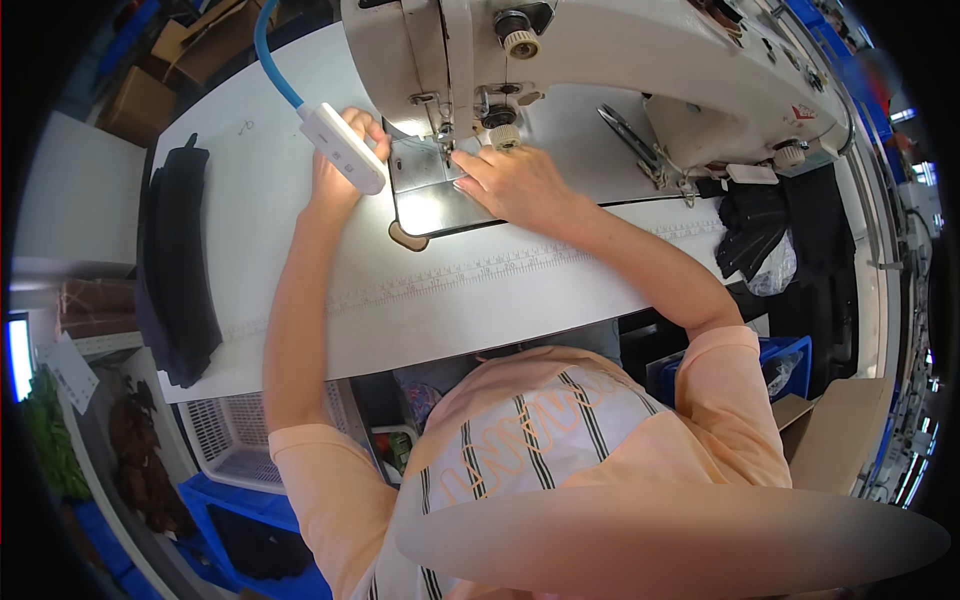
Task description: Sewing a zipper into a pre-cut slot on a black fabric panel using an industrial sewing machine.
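Note:
Beneath the sewing machine (600, 45), my left hand (340, 185) is just left of the metal needle plate (420, 205), partly hidden behind a white lamp (340, 148) on a blue flexible neck. Its visible fingers are curled; what they hold, if anything, is hidden. My right hand (510, 185) reaches to the presser foot (448, 150) from the right, fingers bent together at the needle, where fine thread shows; what is pinched is too small to make out. Black tweezers or snips (625, 130) lie on the machine bed to its right.
Stacked black fabric (175, 260) lies on the table's left (280, 310), more dark fabric (745, 220) at the right. Below are a white plastic basket (230, 430), blue crates (785, 355) and a cardboard box (840, 430). More boxes (145, 100) stand behind at the upper left.

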Demonstrator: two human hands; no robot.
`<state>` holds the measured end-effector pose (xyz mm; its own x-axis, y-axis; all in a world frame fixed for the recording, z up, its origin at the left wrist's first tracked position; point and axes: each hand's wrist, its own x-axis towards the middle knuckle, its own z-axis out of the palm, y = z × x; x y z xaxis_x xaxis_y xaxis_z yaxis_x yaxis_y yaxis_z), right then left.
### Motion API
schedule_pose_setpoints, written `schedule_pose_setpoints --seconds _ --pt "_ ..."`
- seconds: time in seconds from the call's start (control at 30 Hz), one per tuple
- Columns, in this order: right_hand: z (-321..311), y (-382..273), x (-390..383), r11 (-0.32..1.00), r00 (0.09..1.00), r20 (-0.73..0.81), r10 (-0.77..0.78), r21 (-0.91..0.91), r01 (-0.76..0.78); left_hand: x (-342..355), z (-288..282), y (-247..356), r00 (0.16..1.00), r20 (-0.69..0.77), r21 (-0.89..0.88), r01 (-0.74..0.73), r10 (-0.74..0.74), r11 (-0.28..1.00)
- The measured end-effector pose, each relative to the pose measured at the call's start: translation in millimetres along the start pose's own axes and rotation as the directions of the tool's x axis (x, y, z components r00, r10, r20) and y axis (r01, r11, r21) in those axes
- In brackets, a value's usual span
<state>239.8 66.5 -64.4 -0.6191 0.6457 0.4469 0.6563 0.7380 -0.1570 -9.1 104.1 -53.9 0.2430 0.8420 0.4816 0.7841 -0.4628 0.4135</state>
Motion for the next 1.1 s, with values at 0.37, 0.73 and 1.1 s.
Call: schedule_pose_setpoints --seconds 0.37,0.73,1.1 --pt "-3.4 6.0 -4.5 0.989 1.0 -0.002 0.018 0.146 -0.018 29.1 35.3 -21.1 0.987 -0.139 -0.054 -0.087 0.079 0.995" --pt "1.3 7.0 -5.2 0.987 0.998 -0.069 -0.006 0.162 0.017 -11.8 17.0 -10.4 0.887 0.087 -0.482 0.435 -0.453 0.76" --pt "0.6 -2.6 3.6 0.997 0.998 0.01 -0.057 0.058 0.056 -28.4 -16.8 36.9 0.774 0.586 -0.728 0.633 -0.24 0.264"
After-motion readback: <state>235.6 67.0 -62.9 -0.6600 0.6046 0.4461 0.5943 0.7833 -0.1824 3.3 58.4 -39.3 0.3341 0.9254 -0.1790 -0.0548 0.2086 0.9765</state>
